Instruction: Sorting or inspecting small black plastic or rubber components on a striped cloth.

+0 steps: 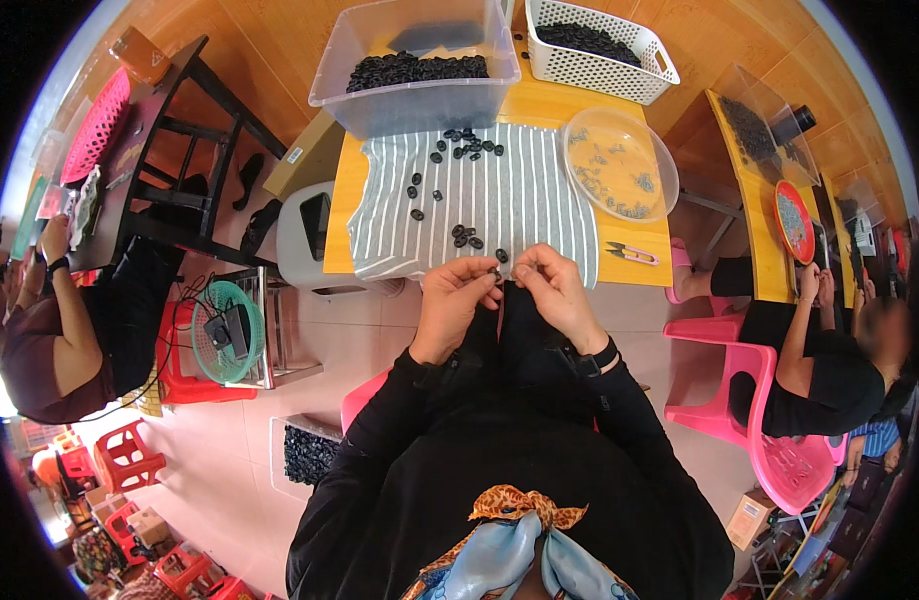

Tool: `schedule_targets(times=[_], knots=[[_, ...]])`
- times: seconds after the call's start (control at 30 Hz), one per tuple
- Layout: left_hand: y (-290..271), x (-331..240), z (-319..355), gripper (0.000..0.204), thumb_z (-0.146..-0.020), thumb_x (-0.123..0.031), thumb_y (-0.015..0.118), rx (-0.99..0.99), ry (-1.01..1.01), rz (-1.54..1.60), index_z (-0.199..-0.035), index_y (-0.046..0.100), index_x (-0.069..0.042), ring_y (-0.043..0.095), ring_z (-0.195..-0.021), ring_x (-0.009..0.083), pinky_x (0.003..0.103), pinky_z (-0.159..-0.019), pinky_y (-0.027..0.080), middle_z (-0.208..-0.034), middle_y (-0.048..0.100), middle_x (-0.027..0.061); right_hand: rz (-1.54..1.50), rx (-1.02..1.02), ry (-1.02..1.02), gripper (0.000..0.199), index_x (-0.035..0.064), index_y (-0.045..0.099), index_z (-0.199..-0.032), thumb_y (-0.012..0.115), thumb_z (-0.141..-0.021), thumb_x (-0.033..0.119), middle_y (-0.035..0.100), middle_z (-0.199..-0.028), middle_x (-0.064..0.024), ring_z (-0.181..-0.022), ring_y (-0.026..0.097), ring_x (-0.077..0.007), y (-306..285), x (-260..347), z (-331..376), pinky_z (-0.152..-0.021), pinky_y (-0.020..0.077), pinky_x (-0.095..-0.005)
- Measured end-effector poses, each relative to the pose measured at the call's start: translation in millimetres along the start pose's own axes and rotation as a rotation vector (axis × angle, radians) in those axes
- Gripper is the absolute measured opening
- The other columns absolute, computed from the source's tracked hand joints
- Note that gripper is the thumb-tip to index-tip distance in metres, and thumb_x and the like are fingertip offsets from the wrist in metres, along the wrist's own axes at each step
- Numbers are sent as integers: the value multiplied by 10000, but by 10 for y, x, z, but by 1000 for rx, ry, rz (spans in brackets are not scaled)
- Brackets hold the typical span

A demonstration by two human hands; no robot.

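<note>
My left hand (pixel 456 308) is closed, its thumb and fingertips pinching a small black oval plastic piece that is mostly hidden by them. Close beside it, my right hand (pixel 563 297) is closed too, thumb against index finger; whatever lies in that pinch is too small to make out. Both hands hover at the near edge of a grey cloth with white stripes (pixel 525 190). Just beyond the fingertips lies a loose black oval piece (pixel 502 256). A small cluster of black pieces (pixel 461 232) rests a little farther off, and several more are scattered toward the back.
A clear bin (pixel 410 112) of black pieces stands at the back, beside a white perforated basket (pixel 592 75). Right of the cloth are a round clear tray (pixel 670 185) with small metal parts and pink-handled thread snips (pixel 632 254). Other people sit at tables on both sides.
</note>
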State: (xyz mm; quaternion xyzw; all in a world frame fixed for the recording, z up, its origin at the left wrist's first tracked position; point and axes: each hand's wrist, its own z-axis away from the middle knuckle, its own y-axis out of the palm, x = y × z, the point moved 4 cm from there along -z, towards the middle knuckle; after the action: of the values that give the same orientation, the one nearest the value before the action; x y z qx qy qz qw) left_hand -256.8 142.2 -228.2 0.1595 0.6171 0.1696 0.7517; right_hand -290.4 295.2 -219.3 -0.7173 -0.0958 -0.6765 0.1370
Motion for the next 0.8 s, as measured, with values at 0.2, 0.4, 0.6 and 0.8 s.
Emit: schedule_targets(times=[0.2,0.4,0.6,0.8], knots=[[52,-43,119,197,-834,46,568,5,39,21,-1027,606,63,612,-665,132,224,-555,501,-819,640,102,-45,80,48,30,-9,538,-867,516,-874,9,550,-758,-16,-696,502,-72,128,152,38,-625,410,-214],[21,-61,151,196,-835,51,559,-8,50,5,-1026,605,62,603,-653,117,216,-548,497,-806,640,96,-85,91,76,30,-7,533,-865,509,-880,4,548,-761,-9,-700,507,-72,173,159,43,-631,416,-212],[-1,-67,157,195,-834,45,569,0,62,9,-1024,611,57,607,-656,120,219,-545,497,-804,639,91,-12,101,57,28,-9,527,-856,517,-875,9,539,-746,-5,-692,497,-70,205,211,42,-625,411,-213],[-6,-72,150,199,-827,43,582,-4,77,-5,-1024,615,56,611,-659,127,225,-538,497,-807,639,94,18,96,16,35,-8,522,-841,518,-870,12,528,-724,-1,-685,487,-65,207,208,28,-611,402,-213]])
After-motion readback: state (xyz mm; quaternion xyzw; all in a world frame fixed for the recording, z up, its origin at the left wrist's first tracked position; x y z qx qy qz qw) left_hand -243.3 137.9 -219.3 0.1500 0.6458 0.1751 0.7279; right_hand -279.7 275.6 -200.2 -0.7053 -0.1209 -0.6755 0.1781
